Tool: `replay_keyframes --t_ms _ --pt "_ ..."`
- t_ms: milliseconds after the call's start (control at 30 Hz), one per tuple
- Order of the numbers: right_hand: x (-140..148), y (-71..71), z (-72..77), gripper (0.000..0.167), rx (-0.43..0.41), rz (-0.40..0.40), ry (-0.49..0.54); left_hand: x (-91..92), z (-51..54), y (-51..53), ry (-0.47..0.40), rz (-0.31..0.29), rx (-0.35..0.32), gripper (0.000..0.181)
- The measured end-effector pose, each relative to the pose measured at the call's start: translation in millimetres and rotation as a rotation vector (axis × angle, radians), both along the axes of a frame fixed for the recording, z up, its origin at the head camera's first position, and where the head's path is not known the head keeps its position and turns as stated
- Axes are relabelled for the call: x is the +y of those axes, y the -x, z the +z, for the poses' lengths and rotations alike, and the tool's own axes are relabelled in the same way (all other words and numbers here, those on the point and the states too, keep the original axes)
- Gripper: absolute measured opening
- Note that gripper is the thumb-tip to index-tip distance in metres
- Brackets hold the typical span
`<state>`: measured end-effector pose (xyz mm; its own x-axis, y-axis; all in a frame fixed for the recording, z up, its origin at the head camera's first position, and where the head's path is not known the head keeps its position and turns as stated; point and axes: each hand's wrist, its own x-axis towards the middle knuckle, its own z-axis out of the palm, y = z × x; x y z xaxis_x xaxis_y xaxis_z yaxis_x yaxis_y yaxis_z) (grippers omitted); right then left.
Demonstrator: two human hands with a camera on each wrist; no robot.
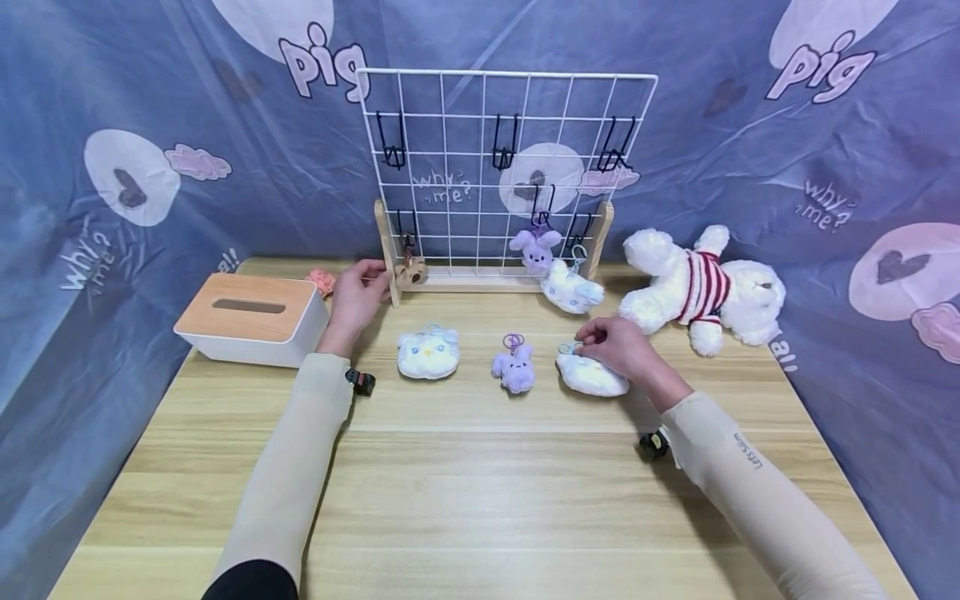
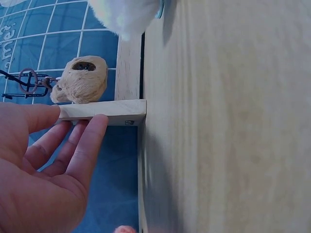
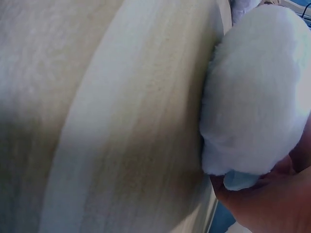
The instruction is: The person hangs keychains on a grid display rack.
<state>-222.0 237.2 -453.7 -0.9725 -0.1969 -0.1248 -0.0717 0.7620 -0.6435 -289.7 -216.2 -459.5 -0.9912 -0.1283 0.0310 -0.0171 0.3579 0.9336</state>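
While left fingers (image 2: 88, 150) grip post (image 2: 124, 108), right fingers (image 1: 597, 328) pinch white plush (image 1: 589, 379).

Box (image 1: 251, 325) left of rack (image 1: 480, 284), stuffed animal (image 1: 707, 287) right, plushies (image 1: 517, 371) in front (on table (image 1: 480, 492))

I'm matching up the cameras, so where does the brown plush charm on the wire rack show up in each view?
Head: the brown plush charm is left of centre, slightly above mid-height, beside the left hand.
Left wrist: upper left, just above the wooden post held by that hand.
Right wrist: not in it; a white plush fills the right side.
Shared landmark: the wood-grain table, visible in all three.
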Motion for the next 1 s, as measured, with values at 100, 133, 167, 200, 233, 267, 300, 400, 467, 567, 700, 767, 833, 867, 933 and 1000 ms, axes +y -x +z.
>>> replay_keyframes --t_ms 100,133,167,200,233,267,300,400,467,567,700,767,833,867,933,1000 --pt "-0.6 0.5 0.7 0.02 -0.002 0.01 -0.013 0.0 -0.6 0.3 -0.003 0.0 -0.001 0.035" --pt "-0.9 0.7 0.8 0.02 -0.003 0.01 -0.019 0.0 -0.8 0.4 -0.003 -0.001 -0.002 0.036" --pt "-1.4 0.9 0.8 0.02 -0.005 0.011 -0.027 0.0 -1.0 0.5 0.0 -0.001 -0.001 0.036" --pt "-2.0 1.0 0.7 0.021 -0.006 0.011 -0.036 -0.1 -1.2 0.5 0.004 -0.002 -0.002 0.036" --pt "-2.3 1.2 0.4 0.021 -0.007 0.009 -0.046 -0.2 -1.3 0.6 0.008 -0.002 -0.001 0.036" --pt "-2.8 1.4 -0.1 0.021 -0.008 0.005 -0.056 -0.3 -1.3 0.6 0.01 -0.004 0.0 0.036" --pt "-3.2 1.5 -0.4 0.022 -0.01 0.002 -0.062 -0.3 -1.2 0.6 0.012 -0.006 0.001 0.036" --pt "-3.7 2.3 -1.1 0.023 -0.019 -0.01 -0.073 -0.8 -1.4 0.6 0.014 -0.01 0.005 0.037" --pt "-3.7 2.6 -0.7 0.023 -0.026 -0.019 -0.083 -0.9 -1.4 0.5 0.014 -0.012 0.006 0.037" --pt "-3.8 3.0 0.7 0.024 -0.029 -0.03 -0.099 -0.7 -1.0 1.3 0.021 -0.013 0.005 0.037" --pt "-4.2 3.1 2.8 0.022 -0.011 -0.031 -0.11 -0.4 -0.3 3.4 0.016 -0.01 0.014 0.036" --pt "-4.5 2.9 3.7 0.023 -0.003 -0.026 -0.111 -0.4 -0.2 3.9 0.011 -0.009 0.016 0.036" --pt "-4.8 2.4 4.3 0.024 -0.004 -0.027 -0.112 -0.6 -0.6 4.4 0.008 -0.007 0.01 0.036" --pt "-4.7 2.3 4.5 0.024 -0.008 -0.026 -0.112 -0.8 -1.0 4.5 0.009 -0.006 0.005 0.036" --pt "-3.8 2.0 5.1 0.026 -0.021 -0.023 -0.103 -0.9 -2.0 4.7 0.016 -0.006 -0.005 0.037" --pt "-2.4 1.9 5.7 0.027 -0.036 -0.025 -0.084 -1.1 -2.7 5.3 0.015 -0.006 -0.008 0.036"
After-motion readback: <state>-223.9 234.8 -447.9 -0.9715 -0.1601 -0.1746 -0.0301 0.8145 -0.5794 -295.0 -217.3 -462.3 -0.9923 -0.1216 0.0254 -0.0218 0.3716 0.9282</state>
